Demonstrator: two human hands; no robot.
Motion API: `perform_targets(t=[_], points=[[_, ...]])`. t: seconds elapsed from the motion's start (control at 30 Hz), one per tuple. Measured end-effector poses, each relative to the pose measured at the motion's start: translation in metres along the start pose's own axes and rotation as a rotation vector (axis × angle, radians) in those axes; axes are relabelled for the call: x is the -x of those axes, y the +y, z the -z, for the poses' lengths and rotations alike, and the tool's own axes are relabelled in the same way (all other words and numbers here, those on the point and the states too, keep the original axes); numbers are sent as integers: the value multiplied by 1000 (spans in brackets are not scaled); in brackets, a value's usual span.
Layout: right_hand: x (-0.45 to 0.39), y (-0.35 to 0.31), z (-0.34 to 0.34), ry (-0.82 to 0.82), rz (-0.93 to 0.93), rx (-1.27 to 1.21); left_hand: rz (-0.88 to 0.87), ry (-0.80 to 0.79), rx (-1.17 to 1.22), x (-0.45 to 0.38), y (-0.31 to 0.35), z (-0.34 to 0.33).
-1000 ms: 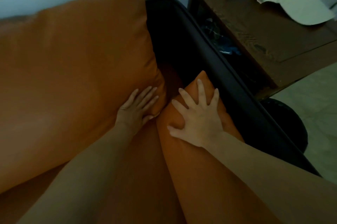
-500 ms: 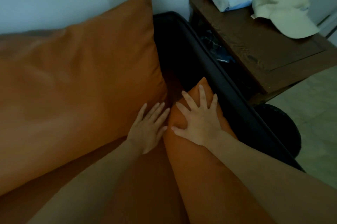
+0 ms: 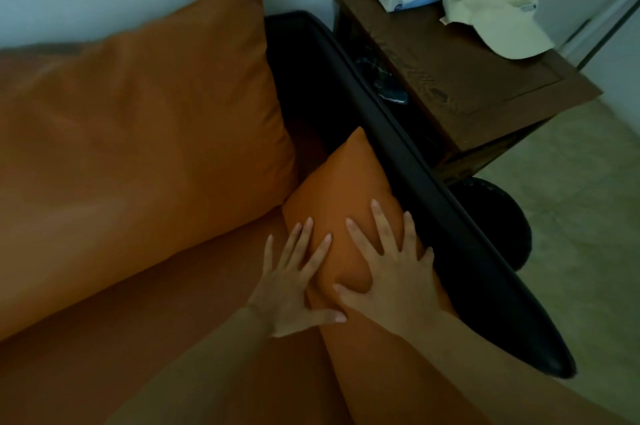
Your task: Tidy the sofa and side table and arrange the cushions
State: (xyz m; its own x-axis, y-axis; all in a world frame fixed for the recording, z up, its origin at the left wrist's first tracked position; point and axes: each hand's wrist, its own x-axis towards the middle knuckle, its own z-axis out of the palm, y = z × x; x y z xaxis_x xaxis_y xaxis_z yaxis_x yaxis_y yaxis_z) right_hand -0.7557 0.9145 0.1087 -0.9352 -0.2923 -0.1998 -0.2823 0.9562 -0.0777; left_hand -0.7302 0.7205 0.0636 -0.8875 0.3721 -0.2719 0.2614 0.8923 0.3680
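my left hand [image 3: 289, 289] and right hand [image 3: 393, 274] lie flat, fingers spread, holding nothing, pressing the small cushion [image 3: 349, 189] against the black armrest [image 3: 408, 165] so it stands snug beside the big cushion [image 3: 138, 133].

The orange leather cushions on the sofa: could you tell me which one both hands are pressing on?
The smaller orange leather cushion leaning against the black armrest; the large back cushion goes untouched.

Cushion [image 3: 349, 182] — smooth matt cloth; armrest [image 3: 415, 175] glossy leather; table [image 3: 485, 78] — grained wood
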Motion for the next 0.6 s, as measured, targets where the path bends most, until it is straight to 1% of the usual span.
perform_targets(t=[0.13, 0.2, 0.37, 0.43, 0.57, 0.6], points=[[-10, 1, 3, -36, 61, -14, 16, -34, 43, -3, 5, -1], [-16, 5, 4, -69, 112, -18, 45, -26, 65, -6, 9, -3], [-38, 17, 9, -84, 200, -32, 130, 19, 94, -13, 15, -2], [-37, 19, 5, -61, 198, -7, 136, 18, 60, -13, 17, -1], [-20, 8, 0, 64, 134, 142, 132, 6, 6, -4, 22, -2], [-14, 6, 1, 92, 144, 189, 128, 7, -2, -3, 23, -2]])
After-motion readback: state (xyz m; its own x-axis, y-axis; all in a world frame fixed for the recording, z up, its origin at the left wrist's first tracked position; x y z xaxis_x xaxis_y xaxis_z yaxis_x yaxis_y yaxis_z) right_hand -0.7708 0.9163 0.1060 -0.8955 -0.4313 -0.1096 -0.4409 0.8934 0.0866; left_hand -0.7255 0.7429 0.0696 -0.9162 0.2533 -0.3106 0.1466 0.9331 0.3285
